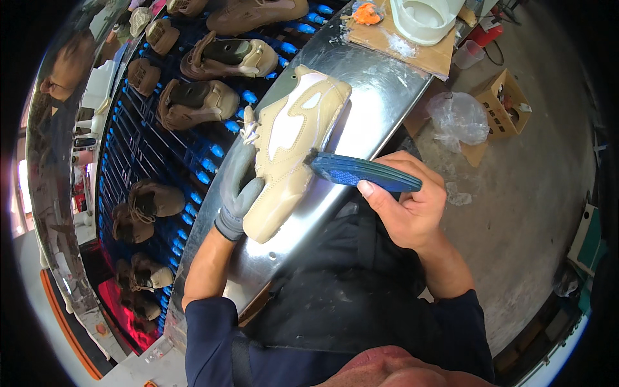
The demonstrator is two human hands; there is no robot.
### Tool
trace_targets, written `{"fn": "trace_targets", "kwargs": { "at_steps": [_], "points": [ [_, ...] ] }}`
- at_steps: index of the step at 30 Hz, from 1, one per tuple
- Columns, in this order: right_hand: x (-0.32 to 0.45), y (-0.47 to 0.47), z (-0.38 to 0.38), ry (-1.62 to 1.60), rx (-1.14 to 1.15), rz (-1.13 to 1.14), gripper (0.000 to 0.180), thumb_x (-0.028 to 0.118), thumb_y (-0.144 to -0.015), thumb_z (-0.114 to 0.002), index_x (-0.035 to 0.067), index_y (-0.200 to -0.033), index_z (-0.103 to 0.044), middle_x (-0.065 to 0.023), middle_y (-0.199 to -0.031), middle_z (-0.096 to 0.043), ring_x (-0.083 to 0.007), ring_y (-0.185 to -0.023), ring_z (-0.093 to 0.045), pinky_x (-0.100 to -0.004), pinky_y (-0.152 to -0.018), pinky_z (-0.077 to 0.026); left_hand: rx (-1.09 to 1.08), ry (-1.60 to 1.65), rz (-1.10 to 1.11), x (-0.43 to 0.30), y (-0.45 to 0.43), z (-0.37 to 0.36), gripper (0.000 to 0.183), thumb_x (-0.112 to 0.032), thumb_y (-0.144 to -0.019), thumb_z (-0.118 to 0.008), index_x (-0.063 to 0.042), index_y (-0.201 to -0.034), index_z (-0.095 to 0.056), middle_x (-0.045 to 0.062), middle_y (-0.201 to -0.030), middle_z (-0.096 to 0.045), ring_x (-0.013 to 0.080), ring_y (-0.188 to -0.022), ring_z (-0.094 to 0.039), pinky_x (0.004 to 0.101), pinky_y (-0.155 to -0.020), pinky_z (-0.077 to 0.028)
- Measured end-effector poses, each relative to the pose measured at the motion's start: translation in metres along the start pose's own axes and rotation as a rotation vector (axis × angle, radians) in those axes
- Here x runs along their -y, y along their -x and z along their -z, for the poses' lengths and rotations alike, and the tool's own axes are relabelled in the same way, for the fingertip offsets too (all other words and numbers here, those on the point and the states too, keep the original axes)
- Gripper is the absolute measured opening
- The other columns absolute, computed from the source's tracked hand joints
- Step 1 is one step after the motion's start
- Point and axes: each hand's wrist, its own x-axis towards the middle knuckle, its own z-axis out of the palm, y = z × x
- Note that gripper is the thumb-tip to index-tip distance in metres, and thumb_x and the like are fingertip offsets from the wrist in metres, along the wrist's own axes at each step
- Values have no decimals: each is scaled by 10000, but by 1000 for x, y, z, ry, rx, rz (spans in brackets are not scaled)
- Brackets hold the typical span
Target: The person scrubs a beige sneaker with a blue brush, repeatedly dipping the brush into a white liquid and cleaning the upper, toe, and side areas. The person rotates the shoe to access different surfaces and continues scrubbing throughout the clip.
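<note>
A beige shoe upper [285,159] with white inset panels and a stitched edge is tilted side-up over the metal bench. Gripping it from the lace side is my left hand [237,188], in a grey glove. Some of that hand's fingers are hidden behind the shoe. Bare, my right hand [411,200] holds a blue-handled brush [365,171] between thumb and fingers. The brush's dark bristles meet the shoe's lower side edge, near the middle of its length. Pale laces [249,130] hang at the shoe's throat beside the gloved fingers.
A roller conveyor [208,164] with blue roller ends carries several brown shoes [198,104] on the left. The metal bench [372,106] bears cardboard [420,55], a white container [425,22] and an orange lump [367,13]. A carton [503,104] and plastic bag [459,118] lie on the floor.
</note>
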Motion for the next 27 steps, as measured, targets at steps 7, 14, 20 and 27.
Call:
{"fn": "trace_targets", "kwargs": {
  "at_steps": [7,14,20,27],
  "points": [
    [19,-11,5,-10,103,-14,185,-60,-882,-803,-102,-1055,-754,-175,-992,-756,-191,-813,-699,-290,-711,-537,-90,-71,-193,-24,-18,3,515,-167,-840,-884,43,-1265,-685,277,-1438,-629,432,-1283,-658,458,-1090,-529],
    [25,-25,8,28,197,97,192,-29,-867,-829,-66,-1037,-748,-164,-935,-752,-230,-750,-750,-317,-653,-566,-86,196,63,-8,-11,-1,614,-264,-950,-801,36,-1452,-616,232,-1442,-639,346,-1281,-671,433,-1128,-516],
    [34,-22,13,118,273,131,234,22,-840,-869,-51,-1028,-751,-166,-932,-754,-259,-761,-775,-326,-641,-591,-36,130,55,-25,-18,3,627,-317,-996,-714,32,-1500,-578,209,-1473,-629,305,-1340,-640,413,-1177,-476],
    [36,-13,19,36,319,108,209,41,-849,-862,-40,-1017,-767,-170,-930,-766,-265,-786,-782,-342,-682,-613,-281,-328,-537,-22,-31,1,540,-271,-846,-875,-3,-1247,-630,300,-1381,-634,521,-1337,-611,615,-1125,-475]
  ]
}}
